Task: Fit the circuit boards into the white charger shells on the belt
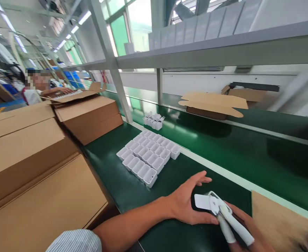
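Observation:
My left hand (184, 203) is open, its thumb and fingers spread around one side of a white plastic part (203, 202). The part has a flat rectangular flap and a thin rounded frame. My right hand (244, 227) grips it from the other side, with white coverings, apparently finger cots, on two fingers. Whether my left hand touches the part I cannot tell. Beyond my left hand, rows of small white open-topped plastic boxes (145, 148) stand side by side on the dark green table (106, 154).
Brown cartons (46, 196) line the left side. A white post (117, 84) and a shelf (209, 49) rise behind the green belt (209, 136), which carries a cluster of white parts (153, 121). Cardboard (280, 220) lies at right. Another person (36, 87) works at far left.

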### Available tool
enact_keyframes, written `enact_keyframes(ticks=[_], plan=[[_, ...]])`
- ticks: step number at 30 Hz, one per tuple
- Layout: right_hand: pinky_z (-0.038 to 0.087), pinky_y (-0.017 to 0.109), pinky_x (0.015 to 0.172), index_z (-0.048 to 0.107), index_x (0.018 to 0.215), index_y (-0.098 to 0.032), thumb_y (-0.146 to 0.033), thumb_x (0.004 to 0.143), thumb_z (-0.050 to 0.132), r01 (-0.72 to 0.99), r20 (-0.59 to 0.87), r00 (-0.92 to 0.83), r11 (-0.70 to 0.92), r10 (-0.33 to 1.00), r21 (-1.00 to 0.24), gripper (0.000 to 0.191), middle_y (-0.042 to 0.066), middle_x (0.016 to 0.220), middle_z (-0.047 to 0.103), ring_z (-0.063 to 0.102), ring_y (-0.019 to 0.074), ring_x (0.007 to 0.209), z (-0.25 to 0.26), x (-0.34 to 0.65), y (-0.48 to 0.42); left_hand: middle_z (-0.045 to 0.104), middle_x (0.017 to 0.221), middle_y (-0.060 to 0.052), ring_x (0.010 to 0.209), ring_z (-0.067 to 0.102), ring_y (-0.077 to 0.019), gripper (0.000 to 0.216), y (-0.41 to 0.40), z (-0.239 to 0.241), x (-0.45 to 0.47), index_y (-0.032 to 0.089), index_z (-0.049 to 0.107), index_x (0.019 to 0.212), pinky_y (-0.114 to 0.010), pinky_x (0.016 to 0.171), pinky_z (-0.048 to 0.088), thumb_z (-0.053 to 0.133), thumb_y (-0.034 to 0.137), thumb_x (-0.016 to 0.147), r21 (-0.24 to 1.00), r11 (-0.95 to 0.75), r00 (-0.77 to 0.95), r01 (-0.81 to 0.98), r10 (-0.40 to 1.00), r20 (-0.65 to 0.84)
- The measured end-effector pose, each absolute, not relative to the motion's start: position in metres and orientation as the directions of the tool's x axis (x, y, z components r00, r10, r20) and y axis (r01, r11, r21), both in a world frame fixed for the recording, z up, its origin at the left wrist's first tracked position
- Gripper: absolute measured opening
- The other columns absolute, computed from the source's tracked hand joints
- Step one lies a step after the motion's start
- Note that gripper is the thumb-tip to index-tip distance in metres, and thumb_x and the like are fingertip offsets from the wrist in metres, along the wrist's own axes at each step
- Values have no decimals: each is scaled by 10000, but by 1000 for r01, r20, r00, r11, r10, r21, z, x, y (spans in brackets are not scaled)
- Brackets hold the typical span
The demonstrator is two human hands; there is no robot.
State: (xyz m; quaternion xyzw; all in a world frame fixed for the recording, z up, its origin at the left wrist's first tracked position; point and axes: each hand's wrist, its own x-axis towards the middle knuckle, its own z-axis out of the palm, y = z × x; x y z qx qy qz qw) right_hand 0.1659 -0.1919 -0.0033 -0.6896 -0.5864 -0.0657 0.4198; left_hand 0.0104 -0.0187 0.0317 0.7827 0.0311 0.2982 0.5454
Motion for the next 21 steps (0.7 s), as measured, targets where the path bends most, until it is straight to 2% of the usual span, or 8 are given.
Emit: enact_keyframes(ticks=[3, 5, 7, 9, 12, 17, 21], plan=[[672, 346, 633, 569, 1345, -377, -119, 925, 499, 879, 600, 154, 168, 785, -446, 498, 55, 1147, 721, 774, 257, 876, 26, 148, -185, 588, 1421, -168, 1286, 617, -304, 952, -20, 32, 11, 237, 266, 1564, -520, 1132, 477, 817, 348, 797, 853, -467, 800, -233, 406, 441], [668, 326, 692, 566, 1324, -311, -97, 935, 491, 891, 592, 179, 126, 786, -436, 450, 80, 1158, 707, 766, 233, 915, 31, 143, -182, 650, 1259, -113, 1103, 684, -233, 698, -20, 31, 12, 237, 354, 1504, -452, 1013, 568, 679, 258, 887, 868, -459, 790, -190, 452, 413], [665, 332, 740, 539, 1338, -264, -114, 953, 505, 888, 565, 248, 47, 787, -457, 415, 97, 1150, 706, 760, 228, 936, 29, 140, -182, 649, 1090, -65, 962, 687, -185, 548, -19, 30, 13, 226, 425, 1431, -380, 898, 607, 596, 207, 911, 885, -435, 775, -162, 499, 387], [662, 349, 778, 521, 1349, -246, -117, 962, 503, 886, 538, 276, 6, 796, -463, 409, 108, 1158, 702, 751, 234, 965, 26, 139, -184, 615, 995, -38, 912, 666, -169, 408, -19, 31, 12, 220, 515, 1313, -347, 858, 604, 576, 191, 910, 887, -442, 774, -133, 513, 372], [657, 367, 785, 534, 1321, -239, -82, 955, 469, 906, 537, 218, 36, 815, -422, 404, 125, 1184, 681, 730, 247, 1008, 24, 138, -186, 585, 938, -26, 865, 632, -161, 209, -19, 35, 11, 220, 593, 1092, -330, 828, 587, 571, 169, 891, 866, -492, 792, -93, 490, 364], [655, 354, 727, 491, 1363, -211, -119, 974, 470, 896, 492, 249, -5, 834, -445, 401, 112, 1111, 672, 716, 221, 878, 29, 137, -182, 549, 903, -1, 797, 602, -137, 181, -19, 36, 13, 224, 539, 1006, -308, 797, 587, 576, 142, 849, 885, -457, 801, -88, 496, 335], [660, 358, 757, 532, 1361, -231, -122, 967, 472, 891, 443, 244, -19, 863, -453, 413, 109, 1109, 661, 707, 229, 927, 30, 135, -181, 544, 898, 3, 793, 592, -138, 170, -19, 33, 13, 228, 526, 1024, -314, 797, 587, 567, 158, 874, 873, -480, 799, -83, 492, 347]])
